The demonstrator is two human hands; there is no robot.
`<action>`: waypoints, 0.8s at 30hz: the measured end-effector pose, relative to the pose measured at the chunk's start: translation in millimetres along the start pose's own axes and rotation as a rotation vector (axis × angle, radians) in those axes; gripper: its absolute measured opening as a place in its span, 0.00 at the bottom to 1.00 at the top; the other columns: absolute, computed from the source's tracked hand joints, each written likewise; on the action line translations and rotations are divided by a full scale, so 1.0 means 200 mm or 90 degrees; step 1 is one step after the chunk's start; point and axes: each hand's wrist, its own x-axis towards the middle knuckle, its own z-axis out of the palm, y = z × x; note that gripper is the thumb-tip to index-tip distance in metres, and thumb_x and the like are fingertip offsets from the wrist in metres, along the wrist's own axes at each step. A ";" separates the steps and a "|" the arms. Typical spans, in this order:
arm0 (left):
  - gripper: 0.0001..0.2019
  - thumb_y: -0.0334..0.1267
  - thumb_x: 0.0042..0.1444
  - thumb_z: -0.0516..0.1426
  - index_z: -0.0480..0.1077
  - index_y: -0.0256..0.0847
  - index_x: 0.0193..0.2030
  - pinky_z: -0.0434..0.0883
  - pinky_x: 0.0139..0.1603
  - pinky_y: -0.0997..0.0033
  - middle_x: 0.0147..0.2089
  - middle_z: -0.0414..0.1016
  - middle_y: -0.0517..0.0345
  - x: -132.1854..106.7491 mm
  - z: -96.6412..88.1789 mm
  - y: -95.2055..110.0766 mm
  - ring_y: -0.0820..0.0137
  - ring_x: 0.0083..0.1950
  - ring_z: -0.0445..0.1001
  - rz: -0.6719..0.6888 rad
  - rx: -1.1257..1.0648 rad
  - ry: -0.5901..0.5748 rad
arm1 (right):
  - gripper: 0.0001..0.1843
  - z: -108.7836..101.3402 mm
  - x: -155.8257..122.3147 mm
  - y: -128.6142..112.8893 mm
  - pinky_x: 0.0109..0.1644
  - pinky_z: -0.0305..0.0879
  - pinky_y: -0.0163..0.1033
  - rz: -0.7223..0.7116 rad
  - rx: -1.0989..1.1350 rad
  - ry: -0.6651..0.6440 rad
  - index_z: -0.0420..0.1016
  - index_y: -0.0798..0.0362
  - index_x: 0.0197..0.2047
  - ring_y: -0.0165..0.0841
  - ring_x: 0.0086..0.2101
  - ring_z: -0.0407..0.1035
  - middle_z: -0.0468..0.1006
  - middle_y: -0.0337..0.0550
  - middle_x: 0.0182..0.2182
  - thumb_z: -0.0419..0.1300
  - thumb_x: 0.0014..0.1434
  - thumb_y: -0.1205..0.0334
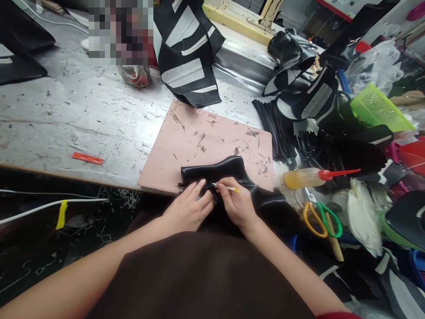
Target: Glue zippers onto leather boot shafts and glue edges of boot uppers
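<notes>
A shiny black leather piece, shaped like a boot upper, lies along the near edge of a pink board and hangs over toward the lap. On its near edge my left hand holds the leather, fingers bent over it and the thumb side hidden in part. Close beside it, my right hand pinches a thin white stick with a yellow end. The stick's far tip meets the leather between both hands. Dark strip ends stick out at the leather's left end.
Right of the board lie a stack of black strips, a bottle of yellow liquid with a red nozzle and scissors. Black panels with white patches stand behind. An orange strip and a jar are left.
</notes>
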 end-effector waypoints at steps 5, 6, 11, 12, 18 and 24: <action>0.16 0.32 0.54 0.48 0.69 0.34 0.47 0.64 0.55 0.56 0.49 0.72 0.50 0.00 0.00 0.00 0.50 0.57 0.64 -0.006 -0.010 0.000 | 0.10 0.00 0.00 0.00 0.33 0.66 0.34 0.000 -0.002 -0.004 0.67 0.52 0.34 0.30 0.28 0.71 0.74 0.41 0.28 0.47 0.62 0.60; 0.16 0.32 0.54 0.48 0.69 0.34 0.47 0.64 0.55 0.55 0.49 0.72 0.50 0.00 0.00 0.00 0.50 0.57 0.63 -0.007 -0.012 -0.003 | 0.10 0.00 0.00 0.00 0.33 0.66 0.33 0.002 -0.001 -0.004 0.67 0.52 0.35 0.30 0.28 0.71 0.74 0.41 0.28 0.47 0.62 0.60; 0.16 0.31 0.54 0.48 0.69 0.35 0.48 0.63 0.56 0.55 0.51 0.71 0.50 0.00 0.00 0.00 0.51 0.58 0.63 -0.003 -0.010 -0.023 | 0.09 0.00 0.00 0.00 0.33 0.67 0.33 -0.001 -0.001 -0.002 0.67 0.51 0.35 0.30 0.29 0.71 0.74 0.41 0.29 0.47 0.62 0.60; 0.16 0.31 0.54 0.48 0.69 0.35 0.48 0.63 0.56 0.55 0.50 0.71 0.50 0.00 0.00 0.00 0.50 0.58 0.63 -0.002 -0.010 -0.020 | 0.09 0.00 0.00 0.00 0.33 0.66 0.33 0.000 -0.001 -0.002 0.67 0.51 0.35 0.30 0.29 0.71 0.74 0.41 0.29 0.47 0.62 0.60; 0.15 0.31 0.54 0.49 0.70 0.34 0.46 0.64 0.55 0.56 0.49 0.72 0.50 0.00 0.00 0.00 0.50 0.57 0.64 -0.003 -0.009 -0.004 | 0.09 0.00 -0.01 0.00 0.32 0.66 0.34 0.005 -0.007 -0.009 0.66 0.52 0.34 0.30 0.28 0.70 0.74 0.41 0.28 0.47 0.62 0.60; 0.15 0.31 0.54 0.49 0.70 0.35 0.46 0.63 0.56 0.55 0.50 0.71 0.50 0.00 0.00 0.00 0.50 0.58 0.63 -0.007 -0.020 -0.014 | 0.09 -0.01 -0.01 0.00 0.32 0.65 0.34 0.012 -0.005 -0.008 0.65 0.51 0.33 0.30 0.27 0.70 0.73 0.40 0.27 0.47 0.61 0.61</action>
